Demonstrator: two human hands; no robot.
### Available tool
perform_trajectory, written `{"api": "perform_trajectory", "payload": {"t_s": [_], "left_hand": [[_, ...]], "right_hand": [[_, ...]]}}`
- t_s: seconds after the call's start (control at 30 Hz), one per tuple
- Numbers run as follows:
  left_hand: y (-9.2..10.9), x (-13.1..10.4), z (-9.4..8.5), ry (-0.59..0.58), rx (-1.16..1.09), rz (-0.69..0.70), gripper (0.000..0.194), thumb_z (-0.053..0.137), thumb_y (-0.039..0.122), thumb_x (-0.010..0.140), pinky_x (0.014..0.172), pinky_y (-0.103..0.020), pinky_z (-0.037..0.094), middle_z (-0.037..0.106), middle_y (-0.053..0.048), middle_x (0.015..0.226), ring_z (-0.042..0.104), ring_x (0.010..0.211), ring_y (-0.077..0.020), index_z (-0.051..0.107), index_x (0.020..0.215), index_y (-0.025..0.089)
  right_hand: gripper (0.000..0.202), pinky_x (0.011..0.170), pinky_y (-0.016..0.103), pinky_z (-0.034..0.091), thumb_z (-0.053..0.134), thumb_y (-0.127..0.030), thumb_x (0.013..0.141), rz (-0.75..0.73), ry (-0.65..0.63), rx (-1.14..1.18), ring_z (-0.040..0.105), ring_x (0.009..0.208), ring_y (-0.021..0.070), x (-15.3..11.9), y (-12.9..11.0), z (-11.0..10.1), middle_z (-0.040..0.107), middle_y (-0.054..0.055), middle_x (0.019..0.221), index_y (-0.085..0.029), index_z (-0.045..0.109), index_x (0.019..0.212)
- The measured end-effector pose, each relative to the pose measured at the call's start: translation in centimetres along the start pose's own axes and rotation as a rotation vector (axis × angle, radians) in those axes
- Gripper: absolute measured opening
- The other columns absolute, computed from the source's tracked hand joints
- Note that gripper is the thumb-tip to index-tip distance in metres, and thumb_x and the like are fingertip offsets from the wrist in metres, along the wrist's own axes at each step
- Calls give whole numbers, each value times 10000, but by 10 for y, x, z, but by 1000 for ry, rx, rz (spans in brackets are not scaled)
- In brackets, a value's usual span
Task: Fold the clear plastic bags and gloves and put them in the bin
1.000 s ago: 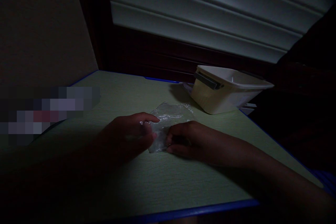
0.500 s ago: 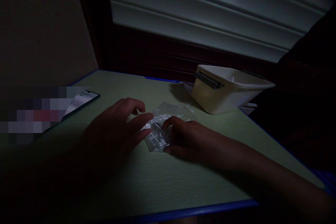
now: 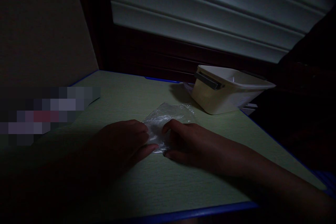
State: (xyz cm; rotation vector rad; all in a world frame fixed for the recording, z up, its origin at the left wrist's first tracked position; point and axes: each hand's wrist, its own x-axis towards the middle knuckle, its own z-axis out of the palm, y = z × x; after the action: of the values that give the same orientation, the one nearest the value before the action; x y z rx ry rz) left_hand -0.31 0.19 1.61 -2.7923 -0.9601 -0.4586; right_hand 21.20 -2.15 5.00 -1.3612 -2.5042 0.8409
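- Plastic film (image 3: 172, 112) touched by left hand (image 3: 126, 141), fingers curled; pinch cannot be told.
- Right hand (image 3: 190, 143) placed at film, thumb and forefinger parted.
- Tub (image 3: 215, 102) set near surface's (image 3: 147, 185) right edge.

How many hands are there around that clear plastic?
2. The left hand is at the left edge of the clear plastic; the right hand is at its right side. Dark areas might hide others.
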Motion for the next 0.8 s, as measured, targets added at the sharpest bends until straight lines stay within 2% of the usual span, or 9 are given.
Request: {"api": "perform_trajectory", "payload": {"t_s": [0.1, 0.17, 0.27, 0.37, 0.5, 0.6, 0.7, 0.8], "left_hand": [[0, -3, 5, 41, 44, -1, 256, 523, 290, 943, 602, -277, 512, 677, -22, 760, 640, 669, -176, 673, 773, 172], [-2, -4, 9, 40, 38, 14, 245, 535, 323, 934, 606, -291, 522, 686, -33, 784, 652, 682, -190, 676, 801, 174], [-2, -5, 11, 39, 21, 17, 259, 522, 340, 940, 605, -319, 530, 692, -52, 787, 657, 681, -213, 674, 815, 171], [-1, -4, 9, 38, 26, 21, 234, 539, 321, 930, 613, -329, 535, 696, -62, 798, 661, 696, -225, 677, 813, 173], [-1, -2, 9, 34, 14, 37, 233, 550, 289, 915, 618, -327, 540, 689, -51, 782, 658, 703, -227, 677, 749, 185], [-3, -2, 12, 25, 12, 71, 231, 544, 264, 908, 608, -342, 554, 694, -68, 785, 659, 685, -231, 689, 757, 166], [-4, -4, 15, 124, 17, 107, 233, 510, 237, 917, 626, -345, 567, 707, -89, 834, 670, 722, -231, 698, 809, 148], [-3, -6, 16, 186, -1, 111, 264, 477, 242, 938, 644, -326, 563, 710, -85, 862, 667, 757, -215, 698, 813, 168]], "right_hand": [[177, 568, 228, 362, 631, -276, 887, -15, 37, -25, 556, 684, 134, 0, -1, 0, 630, 23, 842, -159, 541, 985], [135, 571, 231, 357, 606, -287, 902, -29, 128, -82, 544, 671, 132, 1, -1, 2, 619, 28, 823, -158, 568, 912], [106, 588, 244, 358, 541, -212, 908, -45, 303, -211, 527, 658, 136, 5, -1, 8, 596, 37, 781, -150, 574, 830], [123, 600, 253, 365, 496, -188, 902, -82, 391, -289, 536, 663, 145, 9, -2, 17, 597, 46, 767, -144, 580, 825], [141, 588, 266, 357, 493, -209, 907, -109, 346, -429, 564, 686, 168, 15, -4, 29, 630, 71, 789, -133, 608, 878], [141, 566, 273, 336, 482, -191, 928, -49, 262, -524, 599, 685, 171, 17, -5, 32, 664, 78, 811, -139, 612, 916], [128, 530, 281, 305, 484, -176, 943, 42, 208, -612, 623, 653, 173, 15, -6, 31, 680, 71, 798, -146, 607, 920], [119, 523, 284, 308, 495, -173, 949, 66, 198, -677, 643, 663, 185, 12, -9, 28, 678, 66, 783, -153, 603, 903]]}}
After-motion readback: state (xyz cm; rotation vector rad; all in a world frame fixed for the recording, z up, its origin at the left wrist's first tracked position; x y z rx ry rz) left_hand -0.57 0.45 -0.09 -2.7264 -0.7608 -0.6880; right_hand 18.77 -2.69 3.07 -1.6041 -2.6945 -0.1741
